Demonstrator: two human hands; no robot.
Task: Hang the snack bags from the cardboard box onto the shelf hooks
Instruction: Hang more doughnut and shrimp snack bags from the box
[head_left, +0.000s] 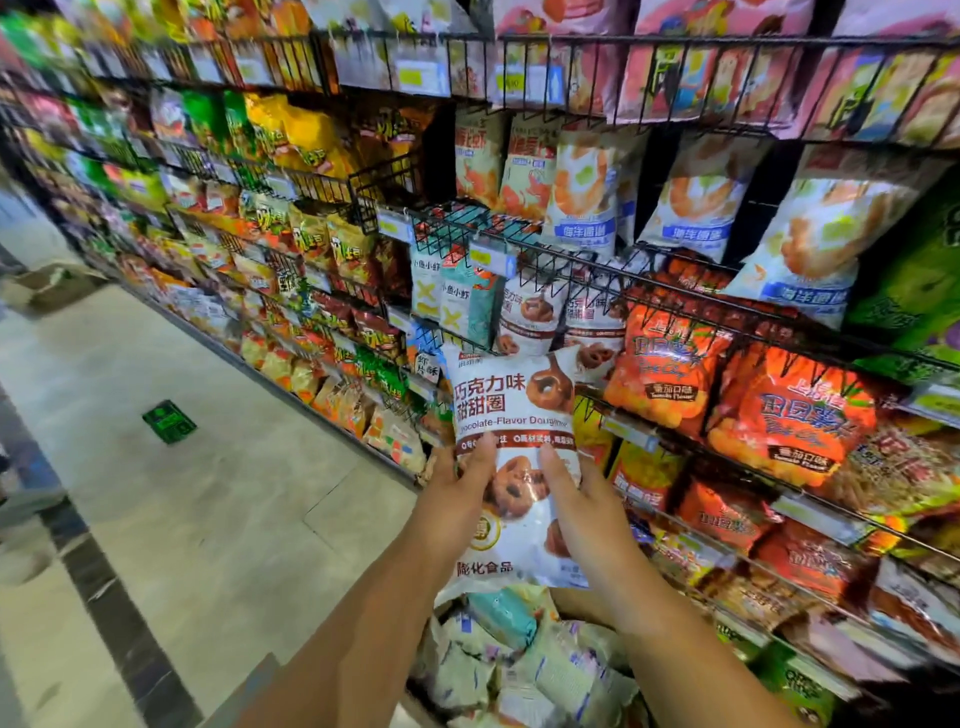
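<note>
Left hand (460, 501) and right hand (579, 501) each grip one doughnut bag (514, 400) at mid-frame, thumbs in front; below, cardboard box (576, 605) (rim mostly hidden) holds pale, blurred snack bags (519, 670).

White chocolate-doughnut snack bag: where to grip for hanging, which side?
Lower half of the white chocolate-doughnut snack bag, both side edges, from below, as left hand and right hand do. It is upright, so its top edge is free for hanging.
</note>
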